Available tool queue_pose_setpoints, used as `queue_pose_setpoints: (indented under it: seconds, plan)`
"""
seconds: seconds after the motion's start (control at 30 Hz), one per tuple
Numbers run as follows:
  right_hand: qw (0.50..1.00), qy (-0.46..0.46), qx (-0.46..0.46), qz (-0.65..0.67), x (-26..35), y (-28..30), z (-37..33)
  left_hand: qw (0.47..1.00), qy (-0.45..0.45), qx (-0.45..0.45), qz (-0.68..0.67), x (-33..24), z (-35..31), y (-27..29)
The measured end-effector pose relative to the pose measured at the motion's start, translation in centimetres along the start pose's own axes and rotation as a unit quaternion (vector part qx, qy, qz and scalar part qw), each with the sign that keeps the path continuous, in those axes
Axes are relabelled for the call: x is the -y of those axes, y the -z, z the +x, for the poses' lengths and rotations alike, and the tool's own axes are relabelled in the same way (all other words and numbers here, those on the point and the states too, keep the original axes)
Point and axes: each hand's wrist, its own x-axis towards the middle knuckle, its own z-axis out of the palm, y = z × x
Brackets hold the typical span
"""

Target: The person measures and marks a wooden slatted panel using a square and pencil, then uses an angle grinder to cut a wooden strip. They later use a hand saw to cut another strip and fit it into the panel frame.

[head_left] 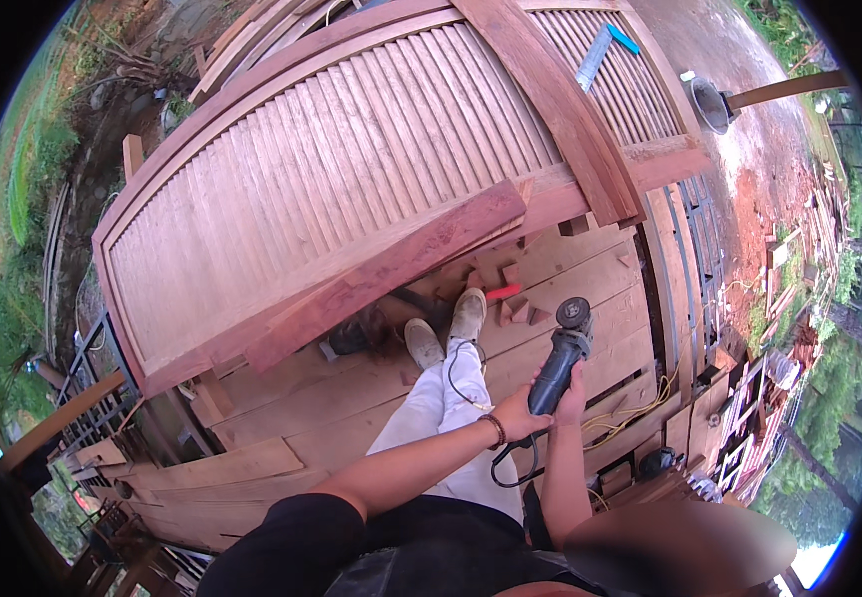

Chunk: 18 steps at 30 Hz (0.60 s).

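Observation:
An angle grinder (555,373) with a dark body is held upright in front of me, its round disc (572,313) at the far end. My left hand (522,414), with a bracelet at the wrist, wraps the lower body from the left. On the other side my right hand (571,396) closes round it, its fingers partly hidden. From the tool's bottom a black cord (506,484) loops down beside my leg. Beyond lies a large louvred wooden panel (321,149), apart from the disc. One loose reddish board (391,269) rests along its near edge.
A thick plank (560,109) crosses the panel; a grey-and-teal object (598,58) sits right of it. Wood offcuts (518,310) and a red item (503,292) lie by my shoes (468,316) on the plank floor. A yellow cord (618,423) trails at right, a bucket (711,105) stands farther off.

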Motion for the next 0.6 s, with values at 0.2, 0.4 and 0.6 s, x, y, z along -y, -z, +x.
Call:
queue_pose_setpoints:
  seconds: [0.2,0.4,0.6]
  plan:
    - [0.999,-0.028,-0.041,-0.006,-0.8,2.2,1.1,0.995,-0.008,-0.009,0.1,0.3,0.1,-0.9]
    - [0.986,-0.036,-0.136,-0.088,1.7,1.5,3.7,0.981,-0.013,0.051,0.184,-2.1,1.2,1.2]
    - [0.97,0.022,-0.11,-0.216,9.4,1.4,5.9,0.769,-0.178,-0.47,0.396,-7.6,-0.6,18.0]
